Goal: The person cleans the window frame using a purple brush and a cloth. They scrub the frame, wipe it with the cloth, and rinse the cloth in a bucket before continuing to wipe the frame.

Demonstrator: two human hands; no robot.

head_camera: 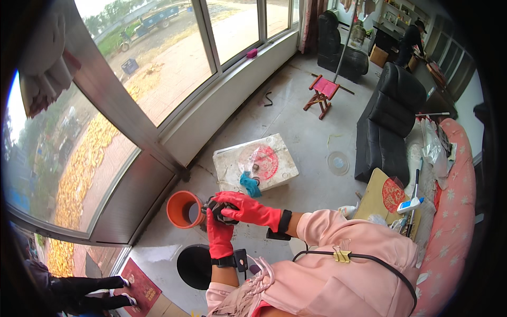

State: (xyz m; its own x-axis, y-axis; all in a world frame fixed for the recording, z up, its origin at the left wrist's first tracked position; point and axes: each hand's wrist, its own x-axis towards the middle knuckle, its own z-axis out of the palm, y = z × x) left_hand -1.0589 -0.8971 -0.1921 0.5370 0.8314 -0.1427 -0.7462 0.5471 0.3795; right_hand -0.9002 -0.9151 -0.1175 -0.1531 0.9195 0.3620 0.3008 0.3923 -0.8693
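Both hands wear red rubber gloves and are on one dark, rounded object (pixel 217 209), which looks like a metal part; the fingers cover much of it. My right hand (pixel 245 209) lies over its top and far side. From below, my left hand (pixel 219 233) holds its near side. Just left of the object stands an orange bucket (pixel 172 210) with some grey content at the bottom. A round black container (pixel 193 263) sits below, partly behind my left wrist. Beyond my hands is a worn white foam box (pixel 225 160) bearing a red round decoration, a teal cloth (pixel 249 183) and a small dark part (pixel 256 167).
A low wall with windows (pixel 222 103) runs along the left. A pink folding stool (pixel 324 88) and black sofa seats (pixel 390 115) stand farther off. To the right is a pink padded sofa (pixel 453 222). One person (pixel 412 43) bends at the back; another's legs (pixel 95 291) show lower left.
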